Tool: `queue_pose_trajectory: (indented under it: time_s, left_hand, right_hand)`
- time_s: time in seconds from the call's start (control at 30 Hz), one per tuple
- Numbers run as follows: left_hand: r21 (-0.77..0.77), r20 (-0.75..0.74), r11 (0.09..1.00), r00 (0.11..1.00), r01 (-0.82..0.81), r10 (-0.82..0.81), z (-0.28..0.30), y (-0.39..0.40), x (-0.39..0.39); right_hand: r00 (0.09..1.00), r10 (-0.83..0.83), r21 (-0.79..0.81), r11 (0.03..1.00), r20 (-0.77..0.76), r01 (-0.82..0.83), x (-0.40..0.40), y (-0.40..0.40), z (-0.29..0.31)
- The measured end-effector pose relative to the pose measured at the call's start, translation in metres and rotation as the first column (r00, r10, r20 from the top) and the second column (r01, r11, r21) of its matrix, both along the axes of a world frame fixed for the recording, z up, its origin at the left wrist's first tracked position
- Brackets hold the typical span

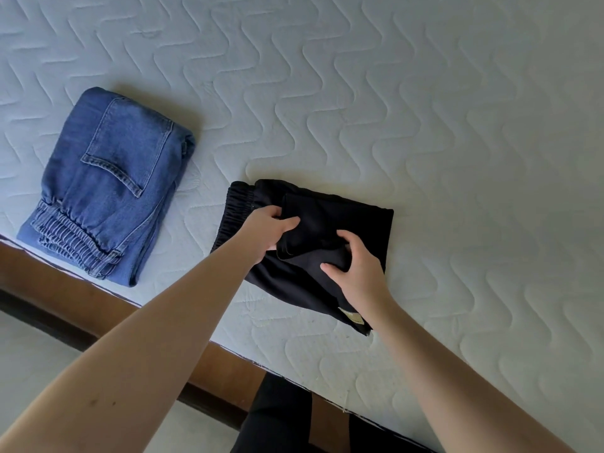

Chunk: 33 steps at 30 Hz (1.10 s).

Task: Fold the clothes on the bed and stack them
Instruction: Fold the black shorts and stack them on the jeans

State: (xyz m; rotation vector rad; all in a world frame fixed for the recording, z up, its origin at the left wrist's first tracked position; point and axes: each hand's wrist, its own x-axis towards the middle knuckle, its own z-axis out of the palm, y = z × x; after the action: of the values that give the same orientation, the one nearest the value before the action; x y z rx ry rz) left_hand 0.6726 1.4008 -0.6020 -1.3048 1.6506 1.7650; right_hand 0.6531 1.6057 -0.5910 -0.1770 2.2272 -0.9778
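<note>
Head view: both hands (313, 250) grip black garment (356, 223); folded jeans (108, 191) well left.

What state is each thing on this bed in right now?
Blue jeans: folded, lying flat, untouched.
Black pants: partly folded, held by both hands.
Left hand: gripping the black fabric.
Right hand: gripping a fold of it.
Mattress: bare quilted cover, clothes lying on it apart.

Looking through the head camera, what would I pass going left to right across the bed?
Folded blue jeans → left hand → black garment it grips → right hand, also gripping it → bare quilted mattress.
</note>
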Motion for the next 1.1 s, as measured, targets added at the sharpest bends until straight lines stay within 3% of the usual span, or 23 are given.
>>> queue_pose_trajectory:
  time_s: [0.17, 0.3, 0.47, 0.6, 0.8, 0.87, 0.93, 1.03, 1.1]
  left_hand:
    - [-0.167, -0.075, 0.963, 0.971, 0.211, -0.226, 0.015, -0.009, -0.006]
    - [-0.154, -0.076, 0.956, 0.962, 0.250, -0.264, 0.022, -0.021, -0.009]
    - [-0.234, -0.039, 0.910, 0.932, 0.343, -0.361, 0.025, -0.049, -0.006]
    - [-0.276, -0.010, 0.899, 0.934, 0.341, -0.357, 0.021, -0.076, -0.009]
    - [-0.394, 0.005, 0.897, 0.976, 0.201, -0.216, 0.008, -0.090, -0.002]
    - [-0.454, 0.056, 0.865, 0.976, 0.212, -0.210, 0.004, -0.086, 0.008]
    - [-0.492, 0.117, 0.833, 0.968, 0.251, -0.222, 0.002, -0.080, 0.020]
    - [-0.493, 0.158, 0.802, 0.941, 0.339, -0.300, -0.001, -0.068, 0.041]
    - [-0.577, 0.150, 0.721, 0.918, 0.383, -0.367, -0.004, -0.061, 0.049]
  right_hand:
    - [0.999, -0.050, -0.097, 0.994, -0.011, 0.048, 0.027, -0.007, 0.017]
    - [0.999, -0.041, -0.123, 0.991, 0.027, 0.044, 0.047, -0.023, 0.027]
    - [0.999, 0.000, -0.103, 0.995, -0.037, -0.004, 0.063, -0.059, 0.034]
    - [0.997, 0.055, -0.086, 0.994, -0.059, -0.060, 0.081, -0.092, 0.032]
    - [0.929, 0.363, -0.236, 0.911, 0.066, -0.339, 0.094, -0.104, 0.016]
    - [0.958, 0.286, -0.243, 0.929, -0.001, -0.278, 0.086, -0.089, 0.013]
    - [0.986, 0.082, -0.235, 0.965, -0.145, -0.115, 0.072, -0.066, 0.008]
    - [0.915, -0.151, -0.128, 0.986, -0.373, 0.110, 0.041, -0.026, -0.007]
    - [0.918, -0.221, 0.000, 0.972, -0.331, 0.234, 0.022, -0.004, -0.019]
